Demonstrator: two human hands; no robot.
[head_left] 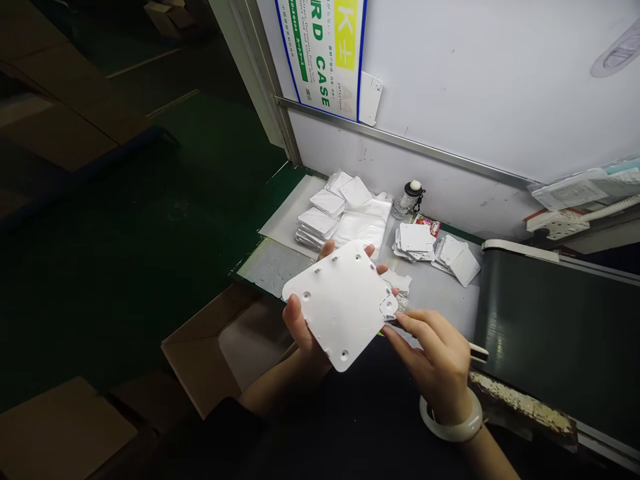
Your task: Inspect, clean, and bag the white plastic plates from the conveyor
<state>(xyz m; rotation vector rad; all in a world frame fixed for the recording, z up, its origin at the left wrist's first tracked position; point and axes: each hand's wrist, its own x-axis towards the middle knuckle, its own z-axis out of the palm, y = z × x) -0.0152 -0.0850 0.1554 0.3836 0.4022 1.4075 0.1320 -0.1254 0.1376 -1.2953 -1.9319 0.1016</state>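
Slantwise, the white plate sits in the left hand, corner down

Bench: a green workbench is carrying the whole spread
Left: a white sheet and scuffed grey mat are lying flat, stacked white cards and clear plastic bags resting on the sheet
Back: a small glass bottle is standing
Right: more white cards are lying on a grey sheet

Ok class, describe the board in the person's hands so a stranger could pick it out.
Beside the dark conveyor belt, the left hand and right hand hold a white board. Larger than the stacked cards behind, it has round holes.
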